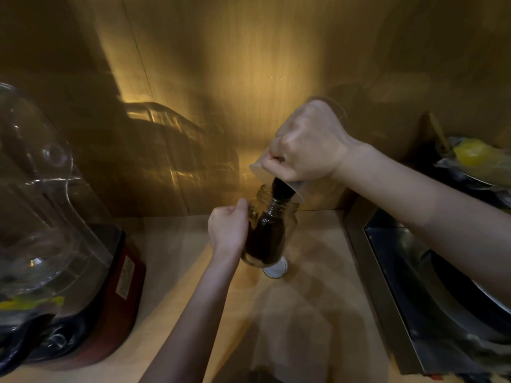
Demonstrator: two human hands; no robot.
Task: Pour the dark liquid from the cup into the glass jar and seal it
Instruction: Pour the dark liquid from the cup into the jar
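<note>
A clear glass jar [287, 230] stands on the wooden counter, mostly filled with dark liquid. My left hand [228, 230] grips the jar's left side and steadies it. My right hand [307, 145] holds a translucent plastic cup [258, 168] tipped steeply over the jar's mouth. A dark stream [279, 187] runs from the cup's rim into the jar. A white round lid [276, 269] lies flat on the counter just behind the jar's base, partly hidden by it.
A blender with a clear jug [36, 203] on a red base [130, 277] stands at the left. A steel sink [414, 286] lies at the right, with a plate of yellow food [478, 158] behind it. The wooden back wall [221, 78] stands close behind.
</note>
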